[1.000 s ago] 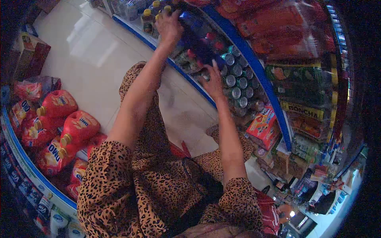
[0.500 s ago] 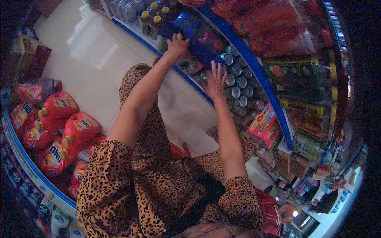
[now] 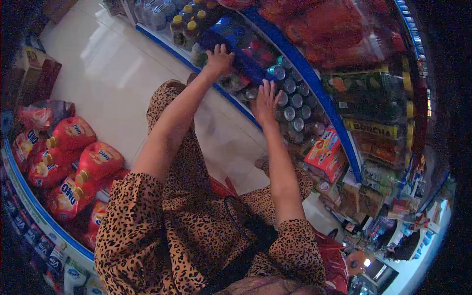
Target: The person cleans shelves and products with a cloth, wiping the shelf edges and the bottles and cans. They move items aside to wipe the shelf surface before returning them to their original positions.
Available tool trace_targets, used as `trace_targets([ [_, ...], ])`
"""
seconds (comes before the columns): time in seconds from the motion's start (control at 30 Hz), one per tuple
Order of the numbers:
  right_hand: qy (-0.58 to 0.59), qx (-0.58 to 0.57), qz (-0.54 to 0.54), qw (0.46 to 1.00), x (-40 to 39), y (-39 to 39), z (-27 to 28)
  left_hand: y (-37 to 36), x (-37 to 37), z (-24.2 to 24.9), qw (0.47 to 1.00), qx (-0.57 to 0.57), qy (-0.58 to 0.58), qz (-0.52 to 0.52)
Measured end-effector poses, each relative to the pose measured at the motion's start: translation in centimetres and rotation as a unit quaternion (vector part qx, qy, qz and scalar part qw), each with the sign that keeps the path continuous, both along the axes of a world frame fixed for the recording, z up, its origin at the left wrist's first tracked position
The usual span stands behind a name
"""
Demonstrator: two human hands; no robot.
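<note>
My left hand (image 3: 219, 61) lies with fingers apart on the left end of a dark blue pack (image 3: 241, 58) on the lower shelf. At the pack's right end, my right hand (image 3: 267, 102) has its fingers spread, with the fingertips at its edge. Several cans (image 3: 290, 86) with silver tops stand just right of my right hand. Yellow-capped bottles (image 3: 191, 25) are beyond my left hand. The underside of the pack is hidden.
Red detergent bottles (image 3: 100, 162) and bags fill a shelf at left. A blue shelf edge (image 3: 314, 83) curves above the cans, with packaged goods (image 3: 368, 93) beyond it. A red-orange box (image 3: 325, 156) sits right of the cans. Pale tiles (image 3: 103, 54) cover the floor.
The view has shifted slightly. My right hand sits marginally lower in the picture, and my left hand stays on the blue pack.
</note>
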State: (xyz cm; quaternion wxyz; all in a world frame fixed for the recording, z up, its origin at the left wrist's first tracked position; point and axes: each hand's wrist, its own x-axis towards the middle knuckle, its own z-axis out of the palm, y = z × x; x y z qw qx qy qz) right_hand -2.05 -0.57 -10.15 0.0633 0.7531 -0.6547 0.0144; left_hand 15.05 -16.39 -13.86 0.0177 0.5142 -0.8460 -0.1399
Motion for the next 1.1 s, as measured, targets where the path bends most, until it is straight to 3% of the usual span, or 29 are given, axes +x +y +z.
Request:
trace_targets([
  [0.17,-0.016,0.017,-0.027,0.999,-0.9,1.6,1.5,0.6,-1.7,-1.6,0.999,-0.024,0.012,-0.043],
  [0.4,-0.003,0.007,-0.097,0.995,-3.7,5.3,0.9,4.0,-4.2,0.8,0.991,-0.051,0.049,-0.111],
  [0.47,-0.021,-0.036,-0.095,0.995,-4.6,6.4,0.3,4.6,-5.3,1.5,0.989,-0.026,0.020,-0.142],
  [0.6,-0.024,0.034,-0.156,0.987,-5.3,8.3,2.0,5.6,-6.7,2.8,0.979,0.041,-0.013,-0.200],
  [1.1,-0.027,-0.003,-0.171,0.985,-7.1,11.7,0.3,7.9,-8.7,2.2,0.973,-0.074,0.050,-0.211],
])
